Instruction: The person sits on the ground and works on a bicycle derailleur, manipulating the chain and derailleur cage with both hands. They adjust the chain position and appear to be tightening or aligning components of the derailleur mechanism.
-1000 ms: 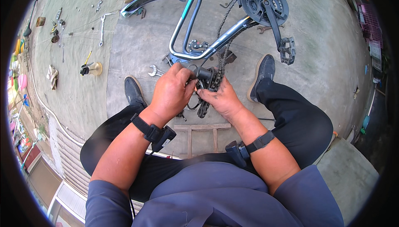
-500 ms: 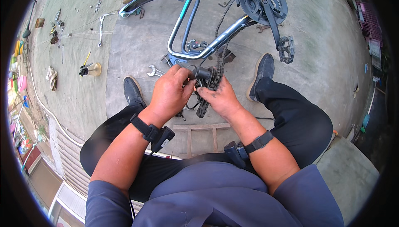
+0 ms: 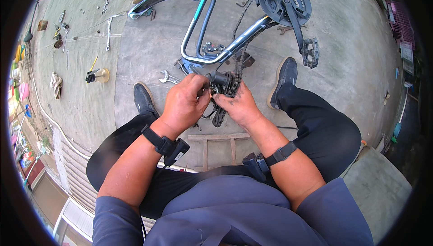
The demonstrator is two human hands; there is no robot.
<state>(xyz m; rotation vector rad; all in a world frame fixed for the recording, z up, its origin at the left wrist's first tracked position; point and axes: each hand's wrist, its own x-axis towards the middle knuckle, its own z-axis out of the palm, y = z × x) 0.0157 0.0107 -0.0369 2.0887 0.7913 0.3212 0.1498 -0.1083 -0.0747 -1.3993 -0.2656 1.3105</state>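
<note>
1 mech (image 3: 219, 114), dark metal, btwn L hand (image 3: 186, 99) & R hand (image 3: 239, 104), at rear end of 1 blue-silver tubular frame (image 3: 246, 37). R hand curled round it; L thumb & finger pinched tight at it, can't tell on what. Long axis approx. vert. in view, lower tip twd person. 1 linked chain (image 3: 238, 68) runs up twd 1 round blk crankset (image 3: 285, 2) w/ 1 flat, spiky pedal (image 3: 310, 53). 1 steel spanner (image 3: 168, 77) nr L hand.
</note>
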